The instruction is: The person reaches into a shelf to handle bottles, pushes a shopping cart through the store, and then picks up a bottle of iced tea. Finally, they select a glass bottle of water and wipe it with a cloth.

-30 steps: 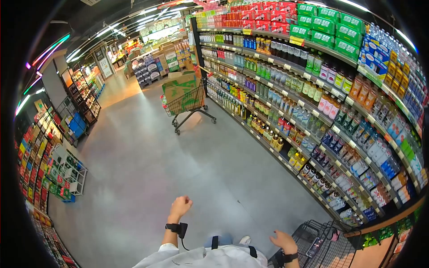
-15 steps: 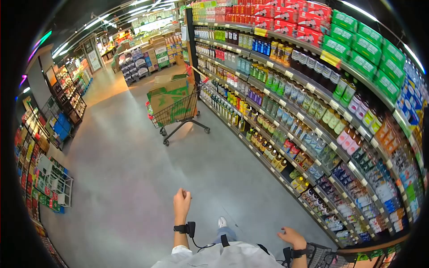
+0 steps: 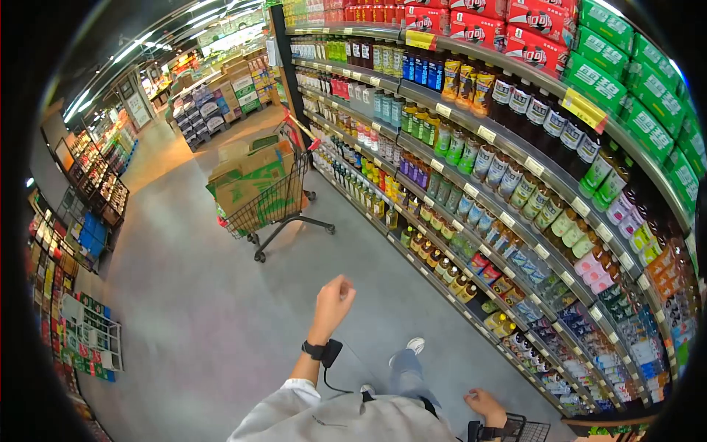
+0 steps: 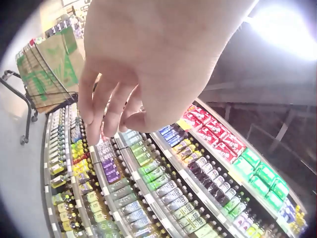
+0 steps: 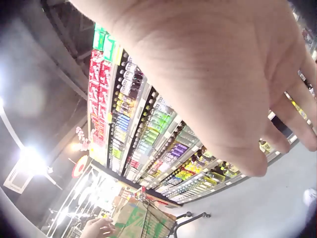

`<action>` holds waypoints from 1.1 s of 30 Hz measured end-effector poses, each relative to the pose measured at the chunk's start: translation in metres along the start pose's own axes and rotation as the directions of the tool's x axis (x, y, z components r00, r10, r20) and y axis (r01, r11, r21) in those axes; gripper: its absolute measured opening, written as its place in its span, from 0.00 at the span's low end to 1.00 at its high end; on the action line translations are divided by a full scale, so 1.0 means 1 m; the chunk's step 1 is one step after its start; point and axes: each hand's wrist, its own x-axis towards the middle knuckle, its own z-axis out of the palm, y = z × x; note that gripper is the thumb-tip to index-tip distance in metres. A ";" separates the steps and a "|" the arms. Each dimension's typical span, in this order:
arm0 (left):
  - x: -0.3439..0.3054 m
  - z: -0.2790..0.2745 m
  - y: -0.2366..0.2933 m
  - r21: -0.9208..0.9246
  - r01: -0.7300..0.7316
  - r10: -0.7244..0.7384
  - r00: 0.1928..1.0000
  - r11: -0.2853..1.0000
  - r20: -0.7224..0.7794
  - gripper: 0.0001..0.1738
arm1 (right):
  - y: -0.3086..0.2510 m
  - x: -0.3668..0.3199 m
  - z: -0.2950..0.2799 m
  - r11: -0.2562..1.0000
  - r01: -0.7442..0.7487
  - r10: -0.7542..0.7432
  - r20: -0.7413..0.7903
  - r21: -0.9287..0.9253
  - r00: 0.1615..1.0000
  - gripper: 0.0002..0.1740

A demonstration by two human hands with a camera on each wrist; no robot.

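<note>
My left hand point(image 3: 333, 309) hangs in mid-air over the grey floor, holding nothing; in the left wrist view its fingers point(image 4: 106, 106) are loosely bent. My right hand point(image 3: 486, 405), low at the right, is also empty, its fingers loosely spread in the right wrist view, near a black wire basket point(image 3: 527, 429) partly cut off at the bottom edge. Long shelves of bottled drinks point(image 3: 549, 214) run along the right side. A shopping cart point(image 3: 272, 202) loaded with cardboard boxes point(image 3: 254, 177) stands by the shelf's far end.
Grey floor point(image 3: 199, 317) stretches along the aisle. At the left stand a white rack point(image 3: 99, 335) and more stocked shelves. Stacked goods point(image 3: 199, 114) are on display beyond the cart. Red and green drink packs point(image 3: 596, 55) fill the top shelf.
The cart and shelves appear nearer than before, the cart further left in the head view. The left hand has swung up and right. Less of the basket shows at the lower right.
</note>
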 end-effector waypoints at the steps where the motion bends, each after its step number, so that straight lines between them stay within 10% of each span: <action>1: 0.023 0.007 0.011 0.008 -0.026 0.025 0.999 1.000 0.025 0.08 | -0.002 0.020 -0.009 0.999 -0.019 0.020 -0.008 0.045 1.000 0.29; 11: 0.284 0.108 0.127 -0.108 -0.378 0.371 0.925 0.920 -0.080 0.13 | -0.065 0.171 -0.119 0.932 0.195 -0.088 -0.330 0.307 0.940 0.27; 20: 0.466 0.199 0.236 -0.159 -0.707 0.687 0.707 0.689 -0.170 0.32 | -0.071 0.224 -0.140 0.976 -0.086 0.170 -0.448 0.201 0.878 0.24; 28: 0.572 0.256 0.288 -0.487 -0.579 0.601 0.788 0.654 -0.129 0.46 | -0.190 0.216 -0.137 0.870 -0.281 0.442 -0.385 0.406 0.810 0.23; 33: 0.597 0.281 0.292 -0.243 -0.654 0.659 0.749 0.716 -0.071 0.46 | -0.199 0.224 -0.087 0.767 -0.356 0.574 -0.320 0.534 0.754 0.24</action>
